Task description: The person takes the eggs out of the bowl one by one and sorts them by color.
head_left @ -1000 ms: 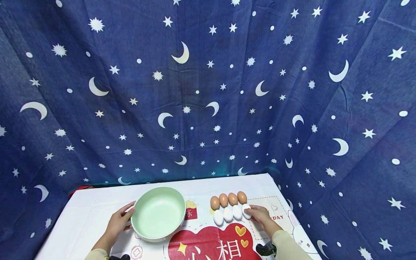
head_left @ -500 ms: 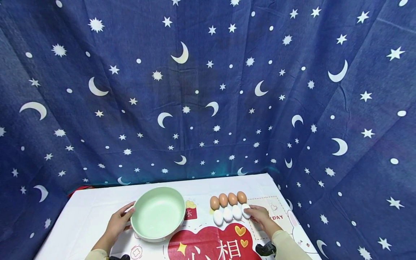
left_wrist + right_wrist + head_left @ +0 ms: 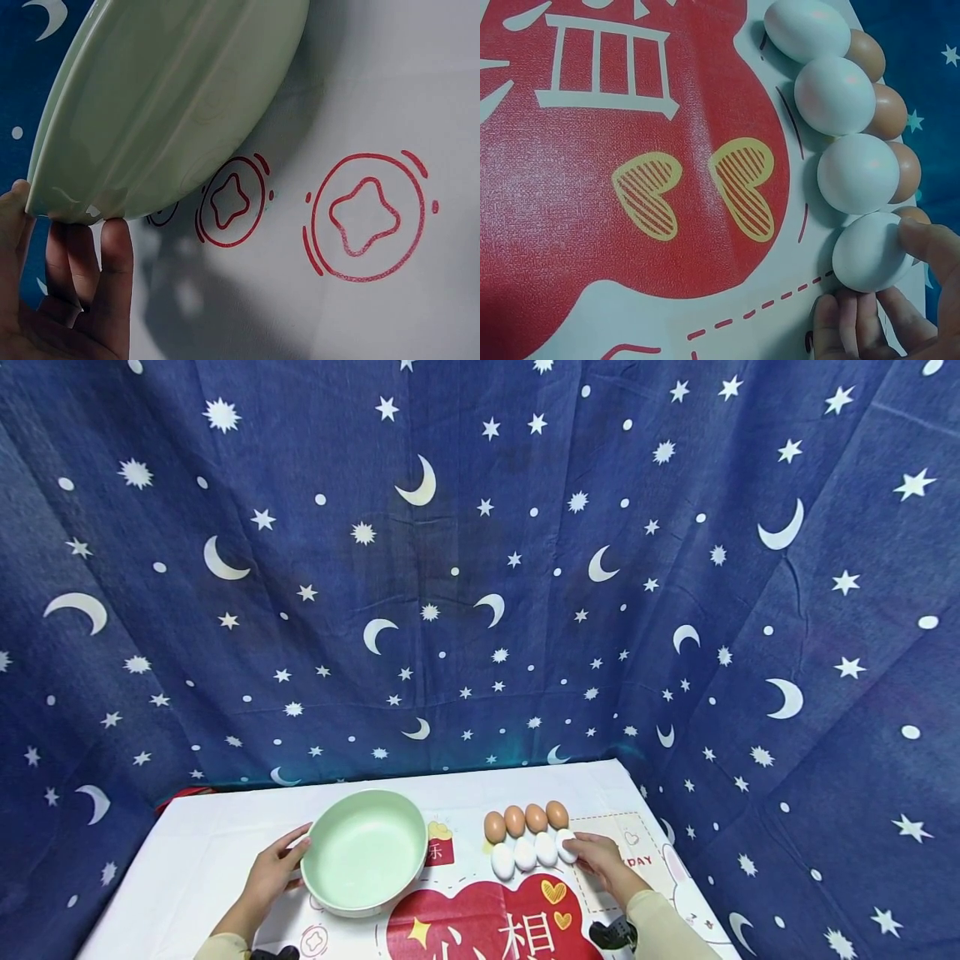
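Note:
In the head view a pale green bowl (image 3: 366, 852) stands on the left part of the table. My left hand (image 3: 272, 875) holds its left side; the left wrist view shows thumb and fingers against the bowl's rim and outer wall. To the right, white eggs (image 3: 525, 853) lie in a row in front of a row of brown eggs (image 3: 536, 817). With my right hand (image 3: 597, 858) I pinch the rightmost white egg (image 3: 871, 253) between thumb and fingers. That egg still sits beside its neighbour in the row.
A white tablecloth (image 3: 247, 827) with red printing covers the table, including a large red heart shape (image 3: 487, 914) near the front. Blue star-and-moon curtains (image 3: 465, 568) hang behind and at the sides. The bowl's visible inside holds nothing.

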The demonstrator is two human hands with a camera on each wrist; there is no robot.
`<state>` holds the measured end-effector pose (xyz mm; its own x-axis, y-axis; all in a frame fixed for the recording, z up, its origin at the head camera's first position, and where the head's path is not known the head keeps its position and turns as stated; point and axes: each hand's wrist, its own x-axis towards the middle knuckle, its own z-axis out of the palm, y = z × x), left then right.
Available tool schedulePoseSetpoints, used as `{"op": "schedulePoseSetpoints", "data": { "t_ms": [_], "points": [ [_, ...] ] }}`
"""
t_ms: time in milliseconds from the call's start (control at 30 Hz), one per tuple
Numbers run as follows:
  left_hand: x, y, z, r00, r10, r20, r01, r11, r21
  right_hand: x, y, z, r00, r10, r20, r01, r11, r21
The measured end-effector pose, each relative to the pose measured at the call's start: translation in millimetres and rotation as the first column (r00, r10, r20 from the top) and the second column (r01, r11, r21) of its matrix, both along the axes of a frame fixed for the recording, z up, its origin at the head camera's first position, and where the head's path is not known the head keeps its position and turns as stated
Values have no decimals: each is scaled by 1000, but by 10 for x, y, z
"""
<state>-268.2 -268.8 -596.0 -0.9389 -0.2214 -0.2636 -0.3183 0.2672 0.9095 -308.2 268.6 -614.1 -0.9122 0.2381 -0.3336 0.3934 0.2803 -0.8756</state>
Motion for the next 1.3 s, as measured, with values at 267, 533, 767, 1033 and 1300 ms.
{"op": "schedulePoseSetpoints", "data": {
  "t_ms": [267, 533, 767, 1033, 1300],
  "points": [
    [-10, 7, -2, 1000, -11, -4, 11, 1000, 5, -5, 46, 80, 1000, -4, 5, 4, 1000, -22],
    [-10, 10, -36, 1000, -16, -12, 16, 1000, -14, -55, 97, 169, 1000, -10, -25, 10, 1000, 13],
    [16, 33, -55, 1000, -16, -25, 16, 1000, -4, -85, 69, 252, 997, 21, -81, -15, 998, 64],
    [3, -14, 33, 998, -53, -22, 52, 997, -53, -202, -3, 398, 988, 65, -137, -30, 969, 246],
    [-34, -29, 290, 990, -132, -53, 110, 945, -307, -234, -164, 592, 966, 135, -222, -38, 918, 394]
  ]
}}
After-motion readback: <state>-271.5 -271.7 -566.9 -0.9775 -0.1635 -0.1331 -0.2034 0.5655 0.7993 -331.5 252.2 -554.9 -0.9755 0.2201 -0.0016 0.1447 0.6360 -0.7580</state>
